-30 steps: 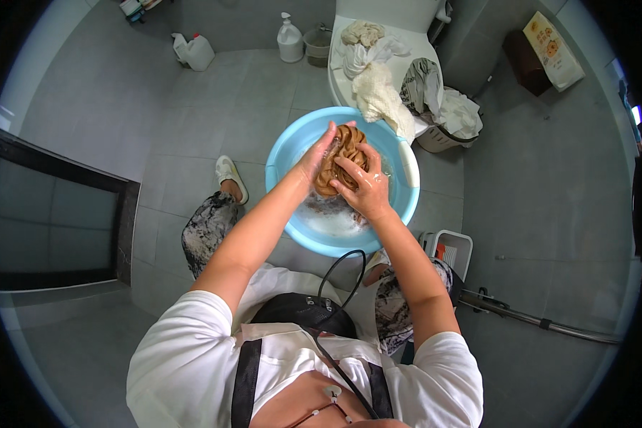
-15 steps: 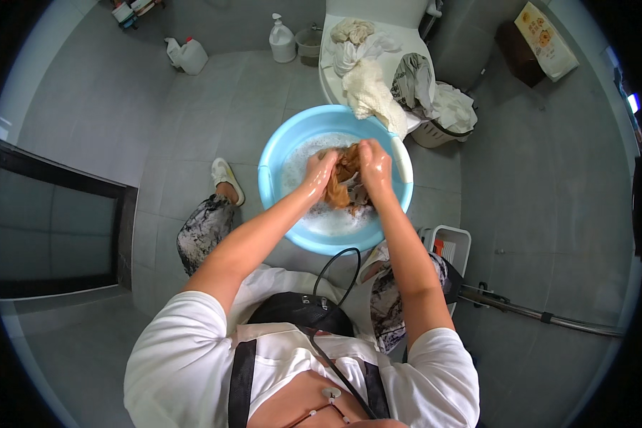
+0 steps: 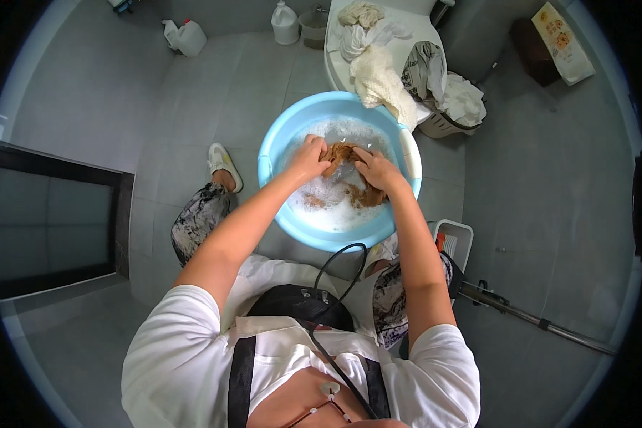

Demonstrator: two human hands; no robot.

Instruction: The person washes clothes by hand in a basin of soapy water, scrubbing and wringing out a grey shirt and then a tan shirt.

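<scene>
A light-blue plastic basin [image 3: 265,167] of foamy water [image 3: 333,215] stands on the floor in front of me. A wet brown cloth [image 3: 342,151] is stretched between my hands, low over the suds. My left hand [image 3: 309,157] has its fingers curled around the cloth's left end. On the other side my right hand [image 3: 378,172] pinches the cloth with its fingers and thumb. More brown fabric [image 3: 367,195] lies partly sunk in the foam under my right hand. Water and suds hide the rest of it.
Beyond the basin, a white toilet [image 3: 333,63] bears several cloths; a cream knitted one [image 3: 382,84] hangs down to the basin's rim. A laundry basket [image 3: 439,127] stands beside it. White jugs [image 3: 285,25] line the far wall. A metal pole [image 3: 535,314] lies at right.
My hands have lowered the bunched brown cloth into the suds and moved farther apart, spreading it between them. More foam shows in the basin. The whole view has shifted slightly.
</scene>
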